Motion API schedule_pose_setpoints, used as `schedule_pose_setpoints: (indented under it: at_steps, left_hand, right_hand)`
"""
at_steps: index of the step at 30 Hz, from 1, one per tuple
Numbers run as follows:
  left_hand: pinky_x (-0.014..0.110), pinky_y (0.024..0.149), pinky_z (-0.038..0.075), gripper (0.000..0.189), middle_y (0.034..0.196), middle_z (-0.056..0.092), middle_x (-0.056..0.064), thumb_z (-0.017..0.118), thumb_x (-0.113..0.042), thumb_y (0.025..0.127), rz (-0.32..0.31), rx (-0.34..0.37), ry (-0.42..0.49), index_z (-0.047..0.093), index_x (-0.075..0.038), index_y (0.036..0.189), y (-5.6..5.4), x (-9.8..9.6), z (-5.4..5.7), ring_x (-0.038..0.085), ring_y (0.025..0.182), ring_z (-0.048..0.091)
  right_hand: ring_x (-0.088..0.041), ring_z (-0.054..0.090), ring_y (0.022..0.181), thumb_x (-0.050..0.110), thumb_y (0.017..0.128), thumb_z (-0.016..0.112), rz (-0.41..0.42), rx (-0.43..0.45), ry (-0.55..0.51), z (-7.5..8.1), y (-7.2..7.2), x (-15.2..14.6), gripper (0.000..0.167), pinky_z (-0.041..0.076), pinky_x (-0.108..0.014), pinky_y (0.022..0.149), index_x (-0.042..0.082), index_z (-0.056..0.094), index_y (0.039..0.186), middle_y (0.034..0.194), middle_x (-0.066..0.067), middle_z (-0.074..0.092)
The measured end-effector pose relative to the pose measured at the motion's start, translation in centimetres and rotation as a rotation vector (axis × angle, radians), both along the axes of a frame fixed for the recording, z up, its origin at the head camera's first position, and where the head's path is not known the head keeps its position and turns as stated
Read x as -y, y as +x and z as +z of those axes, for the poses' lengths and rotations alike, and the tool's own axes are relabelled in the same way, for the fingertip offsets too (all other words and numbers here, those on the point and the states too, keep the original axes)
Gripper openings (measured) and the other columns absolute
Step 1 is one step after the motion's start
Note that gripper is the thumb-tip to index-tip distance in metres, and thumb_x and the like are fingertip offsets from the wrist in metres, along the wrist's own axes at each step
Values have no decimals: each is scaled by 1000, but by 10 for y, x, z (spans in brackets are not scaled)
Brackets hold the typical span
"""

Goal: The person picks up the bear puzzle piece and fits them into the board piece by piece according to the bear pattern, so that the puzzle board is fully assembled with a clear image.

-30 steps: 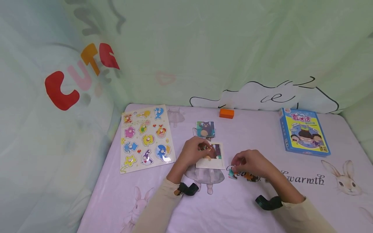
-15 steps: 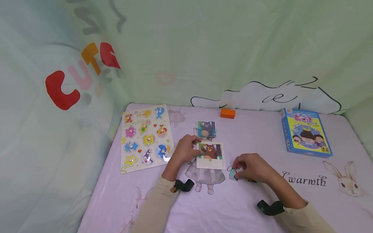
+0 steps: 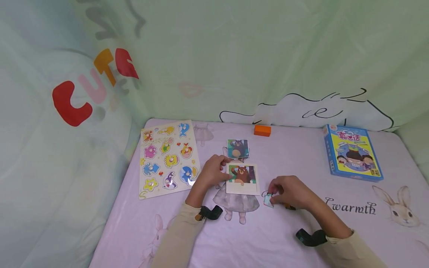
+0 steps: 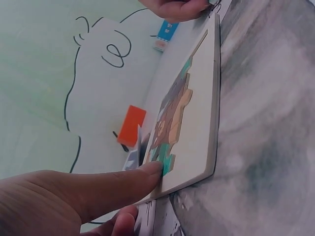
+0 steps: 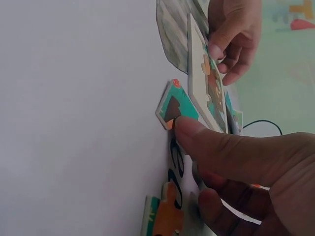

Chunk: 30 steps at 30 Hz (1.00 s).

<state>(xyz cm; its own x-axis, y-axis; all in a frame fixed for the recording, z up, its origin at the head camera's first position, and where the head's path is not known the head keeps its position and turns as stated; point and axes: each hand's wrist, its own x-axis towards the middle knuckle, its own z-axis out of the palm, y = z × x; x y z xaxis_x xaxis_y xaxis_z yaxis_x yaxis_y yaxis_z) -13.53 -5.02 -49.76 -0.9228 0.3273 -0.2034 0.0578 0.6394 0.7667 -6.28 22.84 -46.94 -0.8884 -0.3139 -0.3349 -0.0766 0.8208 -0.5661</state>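
Note:
A jigsaw board with a brown bear picture in its upper part lies in front of me; its lower strip is bare. My left hand holds its left edge, the thumb on top at a green piece, fingers curled beside the edge in the left wrist view. To the right of the board, my right hand pinches a teal puzzle piece with a dark patch, tilted at the tablecloth. Partly under that hand lies an orange and green puzzle piece.
Behind the board lies a bear picture card. An orange block sits near the back edge. The sea-animal peg board is at left, a blue and yellow box at right. Printed cloth covers the table.
My left hand has moved from over the bear picture to the board's left edge, uncovering the picture. The right hand has dropped slightly towards me, and the teal piece has tilted in its grip.

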Motion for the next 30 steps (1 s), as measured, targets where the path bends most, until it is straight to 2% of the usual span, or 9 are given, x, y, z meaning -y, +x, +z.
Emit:
schedule_pose_setpoints:
  at_steps: [5, 8, 14, 20, 30]
  left_hand:
    - [25, 75, 42, 54, 104, 56, 6, 87, -14, 79, 7, 4, -5, 66, -8, 128, -1, 0, -1, 15, 89, 49]
    - [24, 75, 43, 53, 102, 55, 5, 87, -14, 79, 9, -2, -7, 66, -8, 127, -1, 0, -3, 15, 88, 49]
    - [24, 75, 45, 49, 100, 54, 4, 85, -12, 81, 21, -8, -3, 66, -6, 126, 1, -2, -3, 15, 88, 49]
    - [25, 73, 43, 45, 99, 55, 6, 83, -10, 82, 40, -23, -10, 67, -6, 124, 2, -3, -3, 15, 86, 49]
    - [24, 73, 44, 45, 98, 54, 5, 83, -11, 82, 40, -27, -15, 67, -6, 124, 2, -4, -3, 16, 86, 49]
  right_hand:
    - [-17, 54, 77, 19, 78, 89, -18, 64, -28, 3, -2, 0, 23, 49, -25, 59, 17, 70, 91, 79, 2, 62]
    - [-17, 55, 76, 21, 81, 86, -11, 72, -54, 4, -4, -2, 22, 49, -25, 60, 17, 67, 90, 78, 3, 62]
    - [-17, 56, 78, 24, 88, 80, 10, 51, -126, 4, -9, -1, 16, 48, -26, 64, 18, 66, 92, 79, 4, 62]
    - [-16, 57, 81, 23, 90, 79, 16, -11, -167, 5, -13, 10, 14, 51, -25, 69, 18, 67, 93, 83, 5, 64]
    - [-18, 58, 84, 19, 92, 77, -52, -48, -222, 2, -22, 29, 10, 51, -26, 73, 17, 70, 100, 87, 2, 65]
